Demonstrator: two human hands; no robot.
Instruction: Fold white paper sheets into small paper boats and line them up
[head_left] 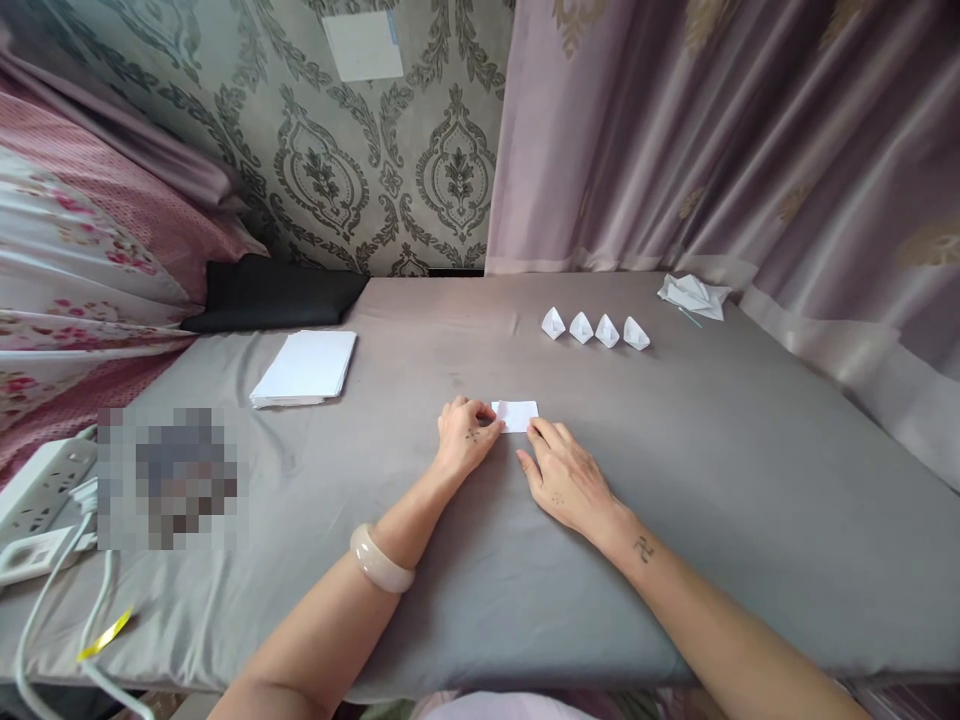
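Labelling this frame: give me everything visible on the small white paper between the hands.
The small white paper looks thin, matte and roughly rectangular, wider than deep, with a pinkish patch toward its left; folds are too small to tell. It lies on the gray cloth, the left hand at its left end, the right hand at its near right corner.

The sheet (519, 416) is smooth, matt white paper, as are the boats (582, 328) and the stack (306, 366). Matt grey cloth, softly wrinkled, makes the cover (750, 480). The curtain (592, 160) is cloth too, with a satiny sheen. The bangle (381, 562) looks hard, polished and glossy. The power strip (46, 482) is smooth white plastic, and the yellow tag (106, 636) has a glossy finish.
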